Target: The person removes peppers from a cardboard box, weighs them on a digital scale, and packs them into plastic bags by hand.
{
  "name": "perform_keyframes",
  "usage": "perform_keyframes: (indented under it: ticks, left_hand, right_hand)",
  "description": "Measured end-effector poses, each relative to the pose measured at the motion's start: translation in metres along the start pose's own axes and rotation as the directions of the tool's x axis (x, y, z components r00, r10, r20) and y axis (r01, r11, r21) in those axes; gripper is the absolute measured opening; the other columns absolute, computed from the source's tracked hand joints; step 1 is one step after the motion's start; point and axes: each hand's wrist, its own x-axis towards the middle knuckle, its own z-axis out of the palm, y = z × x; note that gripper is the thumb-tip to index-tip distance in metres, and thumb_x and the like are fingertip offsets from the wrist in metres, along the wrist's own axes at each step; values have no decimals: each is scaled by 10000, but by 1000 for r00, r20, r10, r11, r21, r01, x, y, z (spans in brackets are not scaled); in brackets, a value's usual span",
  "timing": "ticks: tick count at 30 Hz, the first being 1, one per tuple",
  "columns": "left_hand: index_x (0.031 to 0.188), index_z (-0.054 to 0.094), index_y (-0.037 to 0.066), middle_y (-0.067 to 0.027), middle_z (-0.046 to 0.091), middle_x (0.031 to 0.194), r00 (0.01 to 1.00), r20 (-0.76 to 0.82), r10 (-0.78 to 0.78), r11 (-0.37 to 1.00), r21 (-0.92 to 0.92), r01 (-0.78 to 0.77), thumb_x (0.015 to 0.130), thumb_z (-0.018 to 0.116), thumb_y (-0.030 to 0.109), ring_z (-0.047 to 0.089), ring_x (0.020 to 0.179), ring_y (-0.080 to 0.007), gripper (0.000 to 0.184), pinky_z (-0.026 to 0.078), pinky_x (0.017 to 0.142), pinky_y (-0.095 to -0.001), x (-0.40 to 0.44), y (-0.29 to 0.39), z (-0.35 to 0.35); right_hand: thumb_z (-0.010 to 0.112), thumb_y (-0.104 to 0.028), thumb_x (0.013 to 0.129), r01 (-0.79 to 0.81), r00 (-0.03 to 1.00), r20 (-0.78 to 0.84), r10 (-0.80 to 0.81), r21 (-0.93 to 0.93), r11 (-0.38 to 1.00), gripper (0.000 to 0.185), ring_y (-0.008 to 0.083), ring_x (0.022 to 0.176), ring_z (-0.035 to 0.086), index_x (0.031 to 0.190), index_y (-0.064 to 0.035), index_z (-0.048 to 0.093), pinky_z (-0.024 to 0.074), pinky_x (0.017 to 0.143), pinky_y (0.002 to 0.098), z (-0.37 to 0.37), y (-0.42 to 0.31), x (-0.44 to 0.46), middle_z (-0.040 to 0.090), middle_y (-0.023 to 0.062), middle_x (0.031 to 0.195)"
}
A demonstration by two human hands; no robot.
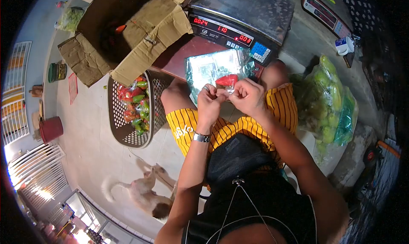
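Note:
Between my hands, in front of the scale, is a red pepper in a small clear plastic bag. My left hand, with a watch on its wrist, is closed in a pinch on the near edge of this bag. Fingers curled, my right hand pinches the same edge just to the right. The fingertips of both hands nearly meet. Just beyond them lies a shiny, greenish clear plastic packet, partly under the pepper. Exactly how the bag's edge is gathered is hidden by my fingers.
A digital scale with red digits stands ahead, beside an open cardboard box. At left, a perforated basket holds bagged red and green peppers. Bagged green vegetables and a mug are right. A cat is on the floor.

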Motion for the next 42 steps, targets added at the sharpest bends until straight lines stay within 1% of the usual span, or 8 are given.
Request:
perform_keyframes:
  ticks: [4, 10, 16, 19, 25, 31, 38, 42]
  left_hand:
    - [865, 408, 98, -89, 694, 906, 1000, -5, 6, 1000, -13, -6, 824, 610, -172, 667, 880, -149, 339, 530, 814, -274, 5, 0, 0]
    - [866, 406, 94, -86, 689, 898, 999, 34, -20, 1000, -17, 21, 834, 600, -170, 662, 883, -155, 329, 543, 850, -291, 0, 7, 3]
    - [894, 395, 93, -103, 698, 908, 1000, 15, 12, 998, -68, -11, 853, 593, -173, 661, 852, -139, 334, 535, 807, -270, 3, 0, 4]
    - [895, 393, 87, -108, 698, 909, 1000, 12, -14, 993, -114, 15, 852, 588, -164, 661, 861, -142, 321, 534, 810, -269, 4, -2, 3]
    - [889, 393, 82, -103, 688, 907, 999, -34, -28, 994, -105, 25, 848, 582, -159, 647, 851, -141, 309, 540, 790, -268, 3, -4, 5]
    - [932, 460, 55, -79, 658, 935, 999, 37, 6, 995, -101, -2, 828, 584, -167, 632, 888, -134, 275, 525, 845, -276, 0, 2, 2]
    - [1183, 708, 70, -85, 590, 1341, 847, 360, 391, 778, 363, -513, 847, 700, -53, 556, 1198, -214, 358, 486, 984, -343, -30, 34, -16]
    - [1029, 747, 48, -121, 584, 1388, 918, 335, 213, 888, 326, -325, 905, 740, 69, 535, 1278, -264, 125, 453, 1031, -386, -64, 65, -14]
  right_hand:
    - [809, -25, 762, -419, 907, 149, 395, 203, 885, 177, 119, 581, 617, 844, 7, 655, 502, 578, 271, 3, 19, -3, 644, 83, 764]
    - [790, -14, 822, 76, 991, 107, -84, 74, 994, 165, 178, 723, 706, 957, 31, 708, 550, 627, 312, -13, 0, -2, 708, 100, 782]
    - [753, -33, 880, -239, 959, 198, 205, 164, 957, 79, 162, 797, 709, 930, 15, 715, 554, 654, 316, -10, 12, -2, 735, 120, 881]
    - [738, -51, 907, -164, 981, 122, 150, 123, 979, 111, 150, 800, 705, 992, 13, 704, 554, 671, 313, -5, 17, -9, 726, 109, 878]
    - [723, -57, 930, -406, 904, 119, 410, 537, 739, 286, 183, 812, 704, 1200, -5, 645, 552, 702, 305, 16, 32, -29, 685, 101, 885]
    - [743, 13, 865, 140, 984, 111, -137, -21, 990, 189, 221, 769, 686, 1054, 12, 735, 556, 698, 332, -13, -7, 0, 683, 115, 912]
    - [783, -17, 822, 230, 943, 230, -239, 65, 971, 138, 212, 778, 697, 958, 1, 777, 550, 673, 320, -22, -64, 9, 701, 118, 881]
    - [781, -43, 848, 78, 961, 239, -141, 255, 964, 67, 159, 752, 670, 903, -9, 795, 525, 681, 284, -33, -89, 18, 703, 89, 854]
